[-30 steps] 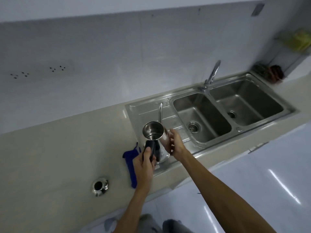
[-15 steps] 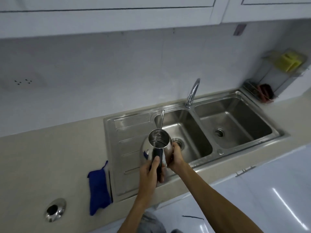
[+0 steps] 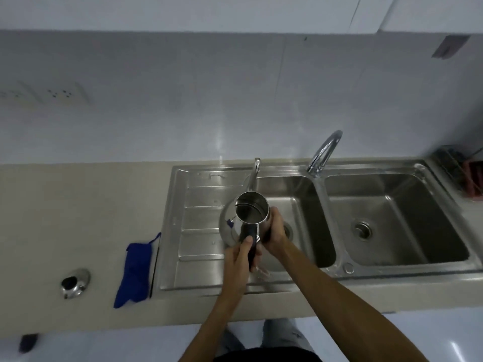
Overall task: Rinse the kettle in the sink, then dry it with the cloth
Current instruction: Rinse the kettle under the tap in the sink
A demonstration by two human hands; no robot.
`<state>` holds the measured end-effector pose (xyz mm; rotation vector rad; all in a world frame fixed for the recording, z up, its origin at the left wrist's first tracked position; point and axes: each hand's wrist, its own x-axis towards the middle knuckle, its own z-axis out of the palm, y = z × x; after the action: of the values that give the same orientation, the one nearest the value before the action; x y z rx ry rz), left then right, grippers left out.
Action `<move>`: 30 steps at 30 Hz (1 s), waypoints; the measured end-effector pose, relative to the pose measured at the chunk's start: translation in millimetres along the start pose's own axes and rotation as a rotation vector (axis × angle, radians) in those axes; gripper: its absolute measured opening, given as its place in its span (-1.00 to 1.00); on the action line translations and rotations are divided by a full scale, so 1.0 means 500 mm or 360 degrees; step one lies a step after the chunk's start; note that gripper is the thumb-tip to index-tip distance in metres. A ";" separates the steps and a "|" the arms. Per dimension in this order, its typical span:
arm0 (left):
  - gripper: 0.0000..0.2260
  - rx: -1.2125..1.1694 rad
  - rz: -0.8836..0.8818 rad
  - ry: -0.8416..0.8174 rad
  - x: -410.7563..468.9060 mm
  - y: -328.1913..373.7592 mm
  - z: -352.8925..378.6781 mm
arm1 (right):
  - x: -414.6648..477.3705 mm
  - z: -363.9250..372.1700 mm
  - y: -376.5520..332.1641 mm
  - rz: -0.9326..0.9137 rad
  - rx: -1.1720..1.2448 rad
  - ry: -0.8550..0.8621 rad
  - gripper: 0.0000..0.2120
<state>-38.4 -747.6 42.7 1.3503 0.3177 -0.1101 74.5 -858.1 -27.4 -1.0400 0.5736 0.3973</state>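
Since half a second ago the kettle [image 3: 241, 219] has come a little further over the edge between the draining board [image 3: 198, 231] and the left basin [image 3: 300, 205] of the sink [image 3: 407, 271], and the view now looks at the counter more squarely. The kettle is steel, lid off, its open mouth facing up toward the camera, its thin spout [image 3: 254, 173] pointing away toward the wall. The left hand [image 3: 239, 259] is wrapped around the black handle [image 3: 249, 240], thumb on top, fingers closed on it. The right hand [image 3: 274, 233] is pressed to the right side of the body, fingers curled around the steel. Both hold it above the sink, clear of the bottom. The tap [image 3: 324, 152] stands behind the divider between the two basins, its curved neck arching toward the camera; whether water runs is not clear. The blue cloth [image 3: 137, 270] lies flat on the beige counter [image 3: 78, 218], just beside the sink's left rim. Further left on the counter sits the steel lid [image 3: 75, 282] with its black knob. At the far right a wire rack [image 3: 462, 171] holds something red.
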 end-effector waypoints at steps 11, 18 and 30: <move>-0.54 -0.0018 0.0137 0.0817 0.023 -0.087 0.208 | 0.034 -0.108 -0.086 0.0226 -0.0341 -0.0266 -0.40; -0.53 0.0060 0.0119 0.0909 0.071 -0.151 0.286 | 0.097 -0.250 -0.202 -0.0138 -0.1077 -0.0056 -0.72; -0.63 0.0030 0.0086 0.0911 0.183 -0.173 0.369 | 0.290 -0.389 -0.412 -0.0988 -0.2839 -0.0243 -0.32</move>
<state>55.9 -936.3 -30.9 1.3900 0.7602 0.3266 255.3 -1119.4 -49.2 -2.7380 -0.4775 0.3702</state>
